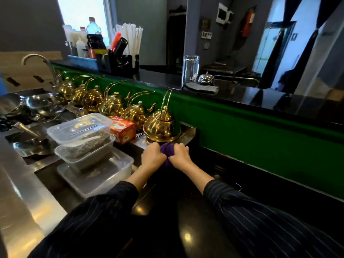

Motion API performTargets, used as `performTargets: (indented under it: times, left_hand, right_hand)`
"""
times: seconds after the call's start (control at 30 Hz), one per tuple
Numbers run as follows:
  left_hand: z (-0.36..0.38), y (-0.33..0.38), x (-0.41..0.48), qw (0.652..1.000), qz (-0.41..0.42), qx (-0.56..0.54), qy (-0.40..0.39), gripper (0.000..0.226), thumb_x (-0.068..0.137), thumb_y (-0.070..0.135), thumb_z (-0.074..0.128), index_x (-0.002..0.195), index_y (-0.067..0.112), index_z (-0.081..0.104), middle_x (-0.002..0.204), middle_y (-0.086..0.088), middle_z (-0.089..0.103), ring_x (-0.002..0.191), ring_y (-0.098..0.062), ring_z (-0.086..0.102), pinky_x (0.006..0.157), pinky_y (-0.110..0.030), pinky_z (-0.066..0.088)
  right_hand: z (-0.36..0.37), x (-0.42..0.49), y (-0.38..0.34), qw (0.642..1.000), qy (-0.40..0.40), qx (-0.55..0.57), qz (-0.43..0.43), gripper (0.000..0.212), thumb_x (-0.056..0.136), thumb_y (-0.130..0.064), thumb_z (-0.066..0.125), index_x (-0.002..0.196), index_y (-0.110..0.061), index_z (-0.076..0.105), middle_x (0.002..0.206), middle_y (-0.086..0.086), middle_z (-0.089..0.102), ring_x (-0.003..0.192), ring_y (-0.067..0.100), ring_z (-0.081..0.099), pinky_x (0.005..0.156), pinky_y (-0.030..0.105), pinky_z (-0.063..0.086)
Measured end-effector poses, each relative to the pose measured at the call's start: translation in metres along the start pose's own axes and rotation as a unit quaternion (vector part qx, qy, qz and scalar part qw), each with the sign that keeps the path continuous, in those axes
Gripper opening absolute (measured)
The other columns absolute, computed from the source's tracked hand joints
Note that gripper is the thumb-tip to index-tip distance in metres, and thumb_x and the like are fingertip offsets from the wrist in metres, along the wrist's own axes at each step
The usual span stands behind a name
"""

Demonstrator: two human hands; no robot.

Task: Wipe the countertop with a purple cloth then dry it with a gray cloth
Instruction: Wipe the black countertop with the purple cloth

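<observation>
A purple cloth (166,148) is bunched between both my hands, just in front of the nearest gold teapot. My left hand (153,154) grips its left side and my right hand (181,155) grips its right side, fists close together. Only a small part of the cloth shows between the fists. Below them lies the glossy black countertop (188,224). A folded gray cloth (202,88) rests on the raised black bar ledge, beside an upturned glass.
A row of gold teapots (162,123) lines the green wall (251,127) on a steel tray. Stacked clear plastic containers (81,138) and a red tea box (122,130) sit left of my hands. Steel bowls (44,103) and a tap are farther left. A service bell (205,79) stands on the ledge.
</observation>
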State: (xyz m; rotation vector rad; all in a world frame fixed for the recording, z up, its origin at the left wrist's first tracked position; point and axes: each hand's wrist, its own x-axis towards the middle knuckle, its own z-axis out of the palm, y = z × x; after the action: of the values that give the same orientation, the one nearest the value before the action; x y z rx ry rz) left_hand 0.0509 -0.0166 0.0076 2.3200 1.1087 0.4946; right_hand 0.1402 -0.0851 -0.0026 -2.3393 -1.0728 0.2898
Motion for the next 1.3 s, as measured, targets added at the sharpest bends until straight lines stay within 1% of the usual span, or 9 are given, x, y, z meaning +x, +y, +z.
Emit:
performTargets:
  times: [0.13,0.3,0.57,0.8,0.9,1.0,1.1,1.2,1.3]
  left_hand:
    - [0.021,0.054,0.009,0.995,0.099,0.008,-0.019,0.016,0.075,0.012,0.06,0.09,0.007,0.059,0.093,-0.012,0.064,0.088,-0.03,0.063,0.075,-0.039,0.053]
    - [0.06,0.162,-0.003,0.971,0.228,-0.059,-0.033,0.016,0.071,0.016,0.061,0.083,0.005,0.058,0.088,-0.015,0.065,0.085,-0.035,0.063,0.066,-0.033,0.044]
    - [0.129,0.344,-0.082,0.879,0.431,-0.184,-0.089,0.015,0.07,0.009,0.07,0.077,0.009,0.057,0.078,-0.004,0.053,0.079,-0.03,0.059,0.066,-0.031,0.038]
    - [0.178,0.458,-0.123,0.82,0.56,-0.092,-0.07,0.034,0.084,0.028,0.063,0.114,0.013,0.057,0.119,-0.002,0.054,0.115,-0.017,0.046,0.1,-0.031,0.042]
    - [0.19,0.481,-0.108,0.821,0.57,0.035,-0.01,0.045,0.088,0.037,0.054,0.127,0.015,0.049,0.134,-0.003,0.048,0.132,-0.022,0.037,0.116,-0.05,0.025]
    - [0.201,0.481,-0.085,0.851,0.507,0.138,0.001,0.064,0.09,0.058,0.026,0.138,0.017,0.04,0.144,-0.004,0.043,0.138,-0.025,0.033,0.115,-0.059,0.01]
    - [0.209,0.476,-0.078,0.848,0.497,0.184,0.016,0.085,0.079,0.069,0.002,0.139,0.023,0.039,0.145,-0.001,0.044,0.134,-0.025,0.04,0.111,-0.053,0.024]
    - [0.209,0.479,-0.074,0.851,0.494,0.178,0.003,0.068,0.088,0.067,0.019,0.138,0.025,0.038,0.144,0.002,0.043,0.132,-0.024,0.04,0.103,-0.047,0.035]
    - [0.209,0.478,-0.073,0.848,0.496,0.185,0.012,0.06,0.091,0.063,0.025,0.136,0.025,0.038,0.143,0.002,0.043,0.13,-0.024,0.042,0.1,-0.046,0.037]
  right_hand:
    - [-0.042,-0.017,0.034,0.993,0.118,0.023,-0.018,0.031,0.083,0.002,0.054,0.113,-0.003,0.048,0.122,0.017,0.045,0.109,0.037,0.053,0.088,0.041,0.045]
    - [-0.139,-0.055,0.106,0.961,0.243,-0.131,-0.026,0.032,0.086,-0.004,0.046,0.118,-0.008,0.048,0.116,0.013,0.053,0.106,0.034,0.051,0.087,0.043,0.04]
    - [-0.303,-0.151,0.229,0.841,0.405,-0.359,0.017,0.015,0.083,-0.015,0.042,0.085,-0.017,0.057,0.082,0.003,0.062,0.08,0.029,0.054,0.07,0.039,0.027]
    - [-0.404,-0.199,0.328,0.784,0.446,-0.427,0.065,0.013,0.078,-0.011,0.045,0.079,-0.016,0.057,0.078,0.004,0.064,0.08,0.031,0.056,0.074,0.042,0.037]
    - [-0.44,-0.196,0.352,0.781,0.474,-0.398,0.086,0.029,0.079,-0.013,0.03,0.08,-0.013,0.059,0.08,0.008,0.066,0.085,0.033,0.057,0.08,0.047,0.042]
    - [-0.468,-0.17,0.368,0.806,0.476,-0.332,0.115,0.03,0.09,-0.01,0.029,0.096,-0.012,0.059,0.1,0.009,0.065,0.104,0.034,0.052,0.092,0.053,0.038]
    - [-0.475,-0.123,0.379,0.863,0.419,-0.249,0.133,0.022,0.095,-0.011,0.042,0.114,-0.015,0.052,0.122,0.009,0.055,0.12,0.032,0.043,0.097,0.053,0.037]
    - [-0.457,-0.081,0.384,0.918,0.322,-0.144,0.183,0.03,0.097,-0.02,0.045,0.127,-0.015,0.043,0.138,0.014,0.039,0.129,0.035,0.032,0.1,0.055,0.037]
    - [-0.445,-0.066,0.383,0.915,0.301,-0.146,0.225,0.045,0.097,-0.028,0.046,0.138,-0.011,0.037,0.146,0.018,0.032,0.135,0.036,0.029,0.107,0.053,0.035]
